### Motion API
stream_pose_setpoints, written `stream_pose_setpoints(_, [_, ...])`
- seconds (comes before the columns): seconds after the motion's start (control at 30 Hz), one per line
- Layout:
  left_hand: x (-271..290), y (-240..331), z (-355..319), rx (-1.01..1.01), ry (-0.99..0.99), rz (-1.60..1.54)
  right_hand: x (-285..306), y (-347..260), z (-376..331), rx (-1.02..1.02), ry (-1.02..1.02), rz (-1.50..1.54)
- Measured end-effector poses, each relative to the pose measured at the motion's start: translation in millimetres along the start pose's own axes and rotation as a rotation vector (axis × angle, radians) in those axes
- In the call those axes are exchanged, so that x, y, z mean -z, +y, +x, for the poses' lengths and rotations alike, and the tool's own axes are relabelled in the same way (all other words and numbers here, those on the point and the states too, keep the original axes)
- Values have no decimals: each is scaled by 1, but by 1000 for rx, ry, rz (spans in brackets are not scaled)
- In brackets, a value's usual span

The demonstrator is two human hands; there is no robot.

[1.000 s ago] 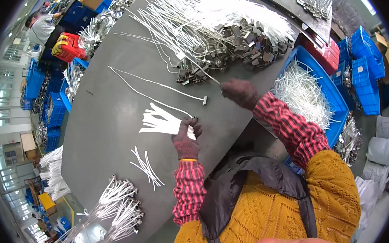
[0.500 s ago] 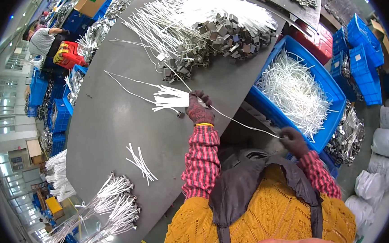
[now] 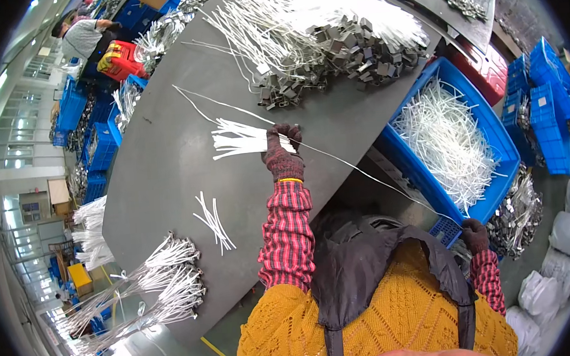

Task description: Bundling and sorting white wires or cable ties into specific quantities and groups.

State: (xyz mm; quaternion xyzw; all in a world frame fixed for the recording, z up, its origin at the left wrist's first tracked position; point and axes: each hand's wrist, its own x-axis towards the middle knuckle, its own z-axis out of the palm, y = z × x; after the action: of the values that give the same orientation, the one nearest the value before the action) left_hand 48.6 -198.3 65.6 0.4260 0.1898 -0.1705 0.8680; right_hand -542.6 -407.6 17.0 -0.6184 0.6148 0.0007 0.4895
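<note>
My left hand point(image 3: 284, 155), in a dark red knit glove, is closed round a fanned bundle of short white sleeves point(image 3: 239, 140) above the grey table point(image 3: 144, 155). A thin white wire point(image 3: 357, 167) passes by this hand. One end loops back over the table to the far left of the bundle, and the other runs taut toward my right hand point(image 3: 475, 236). That hand is closed at the lower right, beside the blue bin's near corner, and seems to pinch the wire's end. Several loose white sleeves point(image 3: 215, 226) lie on the table nearer to me.
White wires with dark metal clips point(image 3: 362, 47) are heaped at the table's far side. Tied wire bundles point(image 3: 166, 279) lie at the near left edge. A blue bin point(image 3: 505, 162) full of white sleeves stands right. Far left, a person point(image 3: 82, 39) works beside blue crates.
My right hand has moved right and down, drawing the wire out longer. My left hand keeps hold of the sleeves. A dark clip seen beside the bundle earlier no longer shows. The whole view has shifted slightly.
</note>
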Motion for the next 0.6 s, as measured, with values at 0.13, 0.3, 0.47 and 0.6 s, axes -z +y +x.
stream_pose_setpoints(0.13, [8,8,-6,15,-1,57,-35,-35,16,168,29,-160])
stream_pose_setpoints(0.3, [21,-13,-24,76,-135,172,-168,-191,24,552,-381,43])
stream_pose_setpoints(0.47, [31,-36,-27,74,-101,128,-304,-345,-11,554,-559,202])
stream_pose_setpoints(0.6, [42,-10,-11,-188,-149,769,-367,-402,-9,835,-448,22])
